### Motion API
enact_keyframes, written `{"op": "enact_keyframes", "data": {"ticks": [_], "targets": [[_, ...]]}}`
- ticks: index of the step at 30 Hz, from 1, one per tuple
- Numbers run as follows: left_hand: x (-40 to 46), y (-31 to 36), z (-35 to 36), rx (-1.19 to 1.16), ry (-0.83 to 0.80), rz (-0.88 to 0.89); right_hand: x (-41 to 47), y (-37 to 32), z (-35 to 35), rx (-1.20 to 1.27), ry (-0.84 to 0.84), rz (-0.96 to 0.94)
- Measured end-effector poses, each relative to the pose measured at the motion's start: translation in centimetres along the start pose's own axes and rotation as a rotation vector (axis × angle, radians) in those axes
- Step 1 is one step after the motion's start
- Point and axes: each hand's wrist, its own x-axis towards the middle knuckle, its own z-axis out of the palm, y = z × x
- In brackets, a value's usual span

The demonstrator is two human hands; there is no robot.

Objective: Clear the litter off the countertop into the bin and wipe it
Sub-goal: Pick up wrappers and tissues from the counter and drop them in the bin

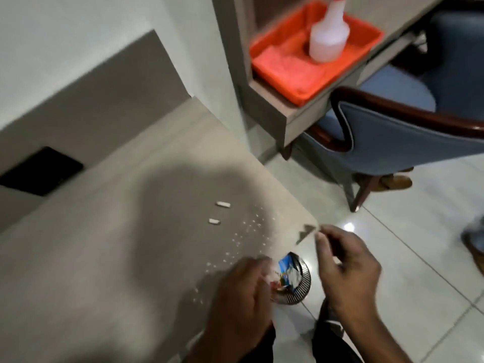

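The beige countertop (125,258) carries a scatter of white crumbs (246,231) and two small white pieces (223,204) (214,221). On the floor just past its near corner stands a round mesh bin (302,286) with a crumpled blue wrapper (286,268) at its mouth. My left hand (241,297) is blurred at the counter's edge, fingers curled right beside that wrapper; whether it grips anything is unclear. My right hand (345,268) hovers above the floor to the right of the bin, thumb and forefinger pinching a thin clear scrap (305,233).
An orange tray (277,82) on a shelf at the back holds a white spray bottle (328,35) and an orange cloth (282,65). A blue chair (406,132) stands to the right on the tiled floor. Someone's shoe (474,239) shows at the far right.
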Motion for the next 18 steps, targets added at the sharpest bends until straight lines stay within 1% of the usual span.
{"op": "enact_keyframes", "data": {"ticks": [2,3,4,6,8,10,11,13,16,18], "targets": [[2.8,-2.1,-4.4,0.181,0.120,0.015,0.9,-4.4,2.5,-0.058,-0.093,-0.201],[4.2,-3.6,-6.0,0.291,0.151,0.023,1.5,-6.0,4.1,-0.098,-0.163,-0.284],[5.5,-5.0,-7.1,0.391,0.148,0.038,2.2,-7.4,5.8,-0.159,-0.249,-0.350],[7.2,-7.1,-8.1,0.523,0.066,0.069,3.6,-8.9,9.5,-0.355,-0.462,-0.437],[7.9,-8.2,-8.6,0.554,-0.037,0.125,4.7,-9.7,12.5,-0.542,-0.660,-0.464],[8.0,-8.7,-8.4,0.548,-0.125,0.168,5.0,-9.8,14.4,-0.713,-0.786,-0.512],[7.9,-9.1,-8.2,0.542,-0.149,0.192,4.9,-9.6,15.1,-0.782,-0.821,-0.549],[7.6,-10.2,-7.8,0.525,-0.141,0.211,4.5,-9.1,15.8,-0.853,-0.820,-0.591],[6.9,-11.2,-7.2,0.474,-0.070,0.143,4.1,-7.7,15.7,-0.804,-0.734,-0.588],[6.8,-10.9,-6.9,0.526,-0.088,0.097,3.9,-6.7,14.4,-0.767,-0.695,-0.572]]}}
